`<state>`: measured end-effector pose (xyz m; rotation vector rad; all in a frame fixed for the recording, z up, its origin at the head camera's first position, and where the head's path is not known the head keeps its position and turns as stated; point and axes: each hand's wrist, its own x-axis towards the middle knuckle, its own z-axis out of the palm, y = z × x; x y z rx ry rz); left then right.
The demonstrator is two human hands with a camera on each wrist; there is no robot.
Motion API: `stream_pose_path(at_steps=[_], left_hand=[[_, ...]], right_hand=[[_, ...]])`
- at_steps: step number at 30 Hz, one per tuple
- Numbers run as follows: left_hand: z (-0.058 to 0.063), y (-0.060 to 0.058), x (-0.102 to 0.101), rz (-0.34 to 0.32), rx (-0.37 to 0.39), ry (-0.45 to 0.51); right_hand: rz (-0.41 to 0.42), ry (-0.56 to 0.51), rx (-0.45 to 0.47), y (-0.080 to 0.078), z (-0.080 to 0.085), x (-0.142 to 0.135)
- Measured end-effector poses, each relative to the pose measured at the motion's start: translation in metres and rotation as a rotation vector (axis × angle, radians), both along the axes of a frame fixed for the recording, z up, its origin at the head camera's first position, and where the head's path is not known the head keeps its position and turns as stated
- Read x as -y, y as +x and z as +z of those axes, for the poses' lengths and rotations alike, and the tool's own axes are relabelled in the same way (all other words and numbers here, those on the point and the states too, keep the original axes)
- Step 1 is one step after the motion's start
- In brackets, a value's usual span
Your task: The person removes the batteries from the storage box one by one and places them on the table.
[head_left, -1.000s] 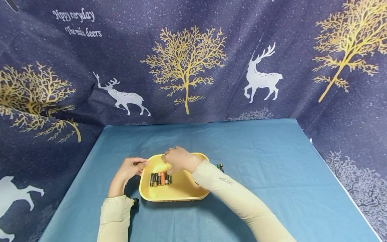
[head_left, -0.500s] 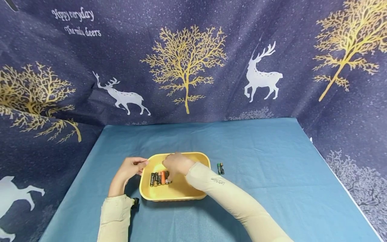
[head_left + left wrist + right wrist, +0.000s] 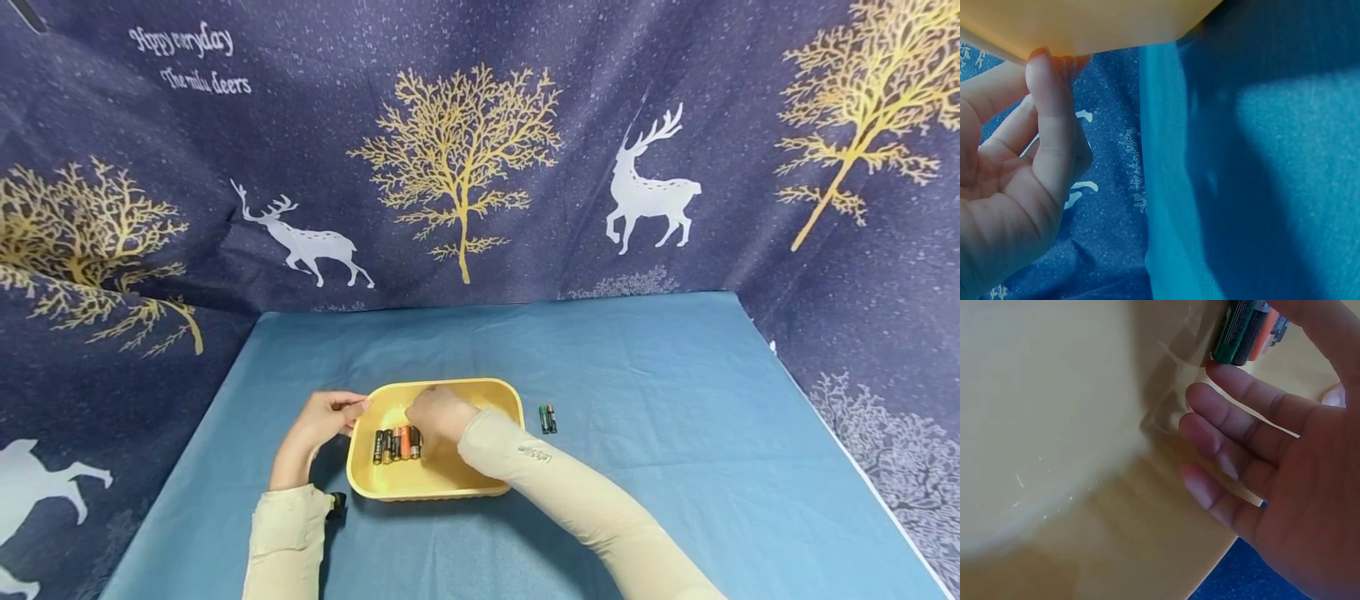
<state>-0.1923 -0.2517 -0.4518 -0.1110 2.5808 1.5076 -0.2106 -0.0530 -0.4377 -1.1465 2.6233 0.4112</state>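
A yellow plastic tray (image 3: 450,473) stands on the blue cloth. My left hand (image 3: 318,419) pinches its left rim between thumb and fingers, and the left wrist view shows the thumb (image 3: 1047,94) against the tray's underside. Inside the tray several batteries (image 3: 387,447) lie side by side in a row, one of them orange (image 3: 406,442). My right hand (image 3: 442,414) reaches into the tray at the row's right end. In the right wrist view its index fingertip (image 3: 1219,370) touches the end of a green battery (image 3: 1232,334), with the thumb on the other side. The thumb tip is out of view.
Two more batteries (image 3: 548,419), one green and one dark, lie on the blue tablecloth (image 3: 675,467) right of the tray. A small dark object (image 3: 337,505) sits at my left wrist. A dark patterned cloth (image 3: 540,250) hangs behind the table.
My right hand has come down towards the near side of the tray and now covers the row's right-end battery. Its sleeve has uncovered the two batteries on the table. The left hand keeps its place.
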Motion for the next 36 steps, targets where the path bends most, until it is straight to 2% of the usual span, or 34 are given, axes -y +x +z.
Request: stream_pose_path(at_steps=[20, 36], left_hand=[[0.0002, 0.0017, -0.0004, 0.010, 0.009, -0.013], [0.0017, 0.0024, -0.0010, 0.010, 0.015, -0.015]], right_hand=[[-0.025, 0.043, 0.016, 0.0012, 0.0006, 0.0032], [-0.009, -0.003, 0.016, 0.0045, 0.0065, -0.0040]])
